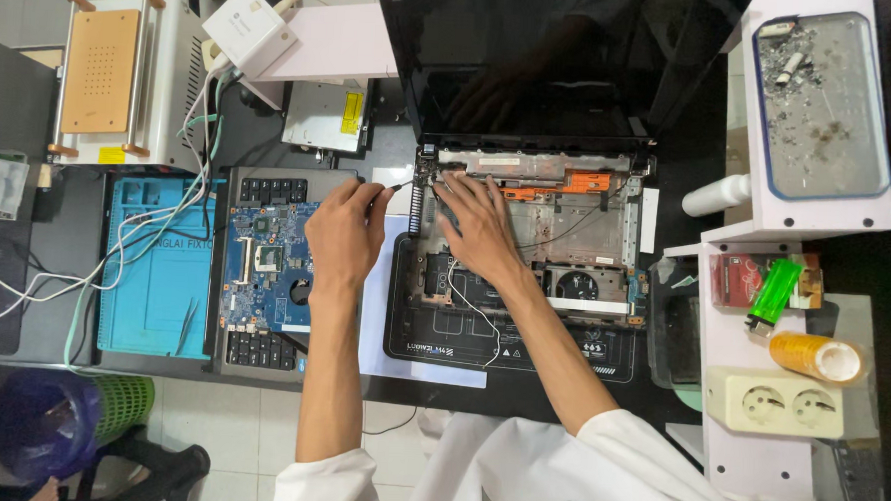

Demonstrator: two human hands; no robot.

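A dark bench (pixel 689 171) carries an opened laptop base (pixel 525 274) at centre, a teal work mat (pixel 153 288) left, and a white shelf unit (pixel 767 234) right.

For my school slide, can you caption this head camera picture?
Two hands, left and right, work inside an opened laptop base beside its blue circuit board.

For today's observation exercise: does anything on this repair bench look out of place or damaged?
The laptop lies stripped open, keyboard and board gone, loose wires trailing across the bare chassis. Its blue motherboard sits on a detached keyboard. Broken grey fragments litter the tray at upper right.
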